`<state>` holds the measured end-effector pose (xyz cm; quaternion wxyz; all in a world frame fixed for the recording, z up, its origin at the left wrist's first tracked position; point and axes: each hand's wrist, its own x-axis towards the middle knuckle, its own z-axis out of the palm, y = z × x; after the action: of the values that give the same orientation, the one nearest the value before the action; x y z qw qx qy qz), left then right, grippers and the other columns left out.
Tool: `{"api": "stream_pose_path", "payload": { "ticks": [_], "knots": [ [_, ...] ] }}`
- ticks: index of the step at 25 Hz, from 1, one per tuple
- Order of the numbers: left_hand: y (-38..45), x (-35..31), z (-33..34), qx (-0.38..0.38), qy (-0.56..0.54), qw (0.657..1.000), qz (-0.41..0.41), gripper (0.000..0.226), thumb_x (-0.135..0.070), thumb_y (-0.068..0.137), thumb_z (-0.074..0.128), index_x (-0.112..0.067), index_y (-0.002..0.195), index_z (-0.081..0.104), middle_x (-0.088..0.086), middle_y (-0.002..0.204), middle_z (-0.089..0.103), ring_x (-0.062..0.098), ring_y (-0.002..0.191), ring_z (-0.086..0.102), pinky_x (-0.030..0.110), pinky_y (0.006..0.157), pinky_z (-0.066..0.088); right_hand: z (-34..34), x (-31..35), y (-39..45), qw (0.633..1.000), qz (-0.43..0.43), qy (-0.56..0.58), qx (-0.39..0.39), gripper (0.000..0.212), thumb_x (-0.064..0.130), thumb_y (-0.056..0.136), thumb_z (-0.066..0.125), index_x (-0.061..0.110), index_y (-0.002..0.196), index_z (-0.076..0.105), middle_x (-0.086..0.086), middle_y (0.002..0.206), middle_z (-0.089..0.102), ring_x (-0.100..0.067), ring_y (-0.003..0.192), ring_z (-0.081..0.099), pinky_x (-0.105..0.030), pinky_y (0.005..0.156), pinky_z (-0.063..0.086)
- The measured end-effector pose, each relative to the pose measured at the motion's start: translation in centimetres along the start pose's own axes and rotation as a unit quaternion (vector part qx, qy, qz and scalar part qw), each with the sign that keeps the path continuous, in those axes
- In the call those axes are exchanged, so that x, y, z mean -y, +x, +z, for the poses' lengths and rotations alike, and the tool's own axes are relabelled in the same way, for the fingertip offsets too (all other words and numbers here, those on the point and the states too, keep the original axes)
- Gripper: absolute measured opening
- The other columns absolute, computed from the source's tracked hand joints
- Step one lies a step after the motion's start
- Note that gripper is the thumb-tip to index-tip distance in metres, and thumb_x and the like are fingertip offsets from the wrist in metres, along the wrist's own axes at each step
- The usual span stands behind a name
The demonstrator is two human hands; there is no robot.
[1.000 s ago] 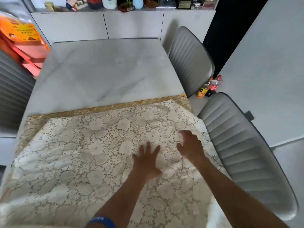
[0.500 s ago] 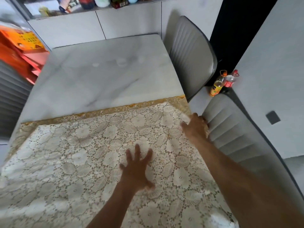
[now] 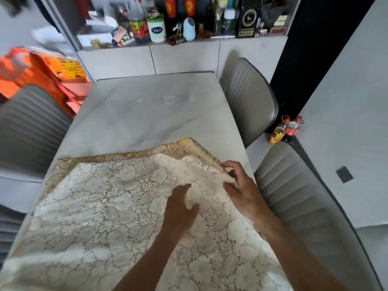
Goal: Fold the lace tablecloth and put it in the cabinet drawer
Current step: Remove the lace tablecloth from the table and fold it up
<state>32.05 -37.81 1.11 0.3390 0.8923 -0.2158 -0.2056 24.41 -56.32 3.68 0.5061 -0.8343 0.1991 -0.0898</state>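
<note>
I am seeing the lace tablecloth lying over the near half of the table, cream floral lace with a gold border. My right hand is pinching its lifted far right corner; my left hand is pressing flat, fingers straight. Grey chairs are standing beside the table's right edge; a cluttered shelf is lining the far wall.

The right hand pinched the lace tablecloth at its right edge, lifting the far corner off the marble table. The left hand rested on the lace beside it.
</note>
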Motion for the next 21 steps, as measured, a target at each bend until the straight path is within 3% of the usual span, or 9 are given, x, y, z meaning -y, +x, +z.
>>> {"api": "stream_pose_path", "payload": {
  "ticks": [2,3,5,8,10,13,17,19,21],
  "knots": [
    [-1.2,-1.9,-4.1,-0.131,-0.029,0.988,0.072,0.072,-0.021,0.082,0.070,-0.022,0.145,0.035,0.004,0.155,0.033,0.024,0.142,0.029,0.045,0.117,0.029,0.0,3.2,-3.0,0.999,-0.026,0.006,0.040,0.062,0.000,0.093,0.049,0.048,0.131,0.042,0.013,0.128,0.058,-0.010,0.053,0.056,-0.016,0.047,0.041],
    [-1.8,-2.6,-6.1,-0.152,-0.007,0.982,0.112,0.077,-0.022,0.078,0.072,-0.021,0.145,0.034,0.004,0.154,0.033,0.023,0.142,0.029,0.044,0.117,0.029,0.4,4.3,-4.7,0.998,-0.034,0.014,0.059,0.068,-0.004,0.091,0.047,0.048,0.135,0.041,0.019,0.137,0.053,-0.015,0.062,0.061,-0.020,0.052,0.047],
    [-3.7,-3.5,-10.0,-0.158,0.027,0.968,0.194,0.082,-0.026,0.072,0.075,-0.022,0.144,0.036,0.004,0.150,0.040,0.023,0.141,0.033,0.039,0.116,0.028,1.7,7.0,-8.4,0.994,-0.039,0.061,0.085,0.075,-0.010,0.090,0.044,0.047,0.139,0.040,0.024,0.144,0.047,-0.027,0.083,0.064,-0.030,0.067,0.053],
    [-7.1,-3.9,-14.2,-0.142,0.030,0.958,0.248,0.051,-0.038,0.068,0.079,-0.024,0.113,0.058,-0.007,0.115,0.060,0.019,0.110,0.056,0.036,0.097,0.045,3.2,11.1,-12.6,0.986,-0.012,0.142,0.082,0.083,-0.019,0.087,0.042,0.046,0.138,0.044,0.025,0.146,0.046,-0.005,0.134,0.045,-0.027,0.108,0.043],
    [-9.0,-4.0,-16.3,-0.052,-0.006,0.979,0.198,0.047,-0.056,0.064,0.078,-0.036,0.099,0.056,-0.018,0.098,0.061,0.007,0.092,0.060,0.026,0.080,0.049,3.8,13.8,-13.9,0.984,-0.001,0.169,0.063,0.083,-0.023,0.084,0.040,0.040,0.138,0.049,0.021,0.146,0.048,-0.002,0.140,0.037,-0.026,0.112,0.038],
    [-10.7,-4.4,-18.7,0.147,-0.134,0.974,0.108,0.051,-0.063,0.055,0.080,-0.040,0.096,0.062,-0.019,0.093,0.070,-0.003,0.087,0.064,0.020,0.077,0.051,3.9,17.2,-15.2,0.987,-0.007,0.150,0.063,0.078,-0.026,0.081,0.039,0.025,0.138,0.053,0.009,0.145,0.053,-0.008,0.136,0.045,-0.021,0.097,0.041],
    [-13.3,-5.0,-19.9,0.146,-0.260,0.951,0.074,0.018,-0.017,0.069,0.085,-0.020,0.072,0.068,-0.004,0.070,0.067,0.008,0.063,0.060,0.021,0.063,0.047,4.0,20.4,-17.7,0.988,0.008,0.136,0.066,0.063,-0.023,0.083,0.049,0.013,0.133,0.058,0.000,0.138,0.057,-0.004,0.114,0.058,-0.019,0.084,0.048],
    [-15.1,-5.2,-20.5,0.171,-0.322,0.931,0.015,0.022,0.002,0.070,0.080,-0.016,0.075,0.068,0.000,0.067,0.067,0.011,0.059,0.059,0.018,0.056,0.047,4.0,21.4,-19.1,0.984,0.023,0.167,0.059,0.054,-0.012,0.083,0.064,0.015,0.129,0.061,0.004,0.134,0.060,-0.007,0.114,0.061,-0.025,0.090,0.051],
    [-17.2,-5.3,-21.1,0.177,-0.331,0.926,-0.033,0.030,0.006,0.070,0.079,-0.013,0.091,0.069,0.007,0.082,0.072,0.018,0.071,0.063,0.023,0.064,0.050,3.8,22.2,-20.7,0.978,0.022,0.199,0.050,0.044,0.006,0.082,0.075,0.015,0.124,0.066,0.007,0.129,0.065,-0.008,0.115,0.062,-0.023,0.090,0.052]
  ]
}}
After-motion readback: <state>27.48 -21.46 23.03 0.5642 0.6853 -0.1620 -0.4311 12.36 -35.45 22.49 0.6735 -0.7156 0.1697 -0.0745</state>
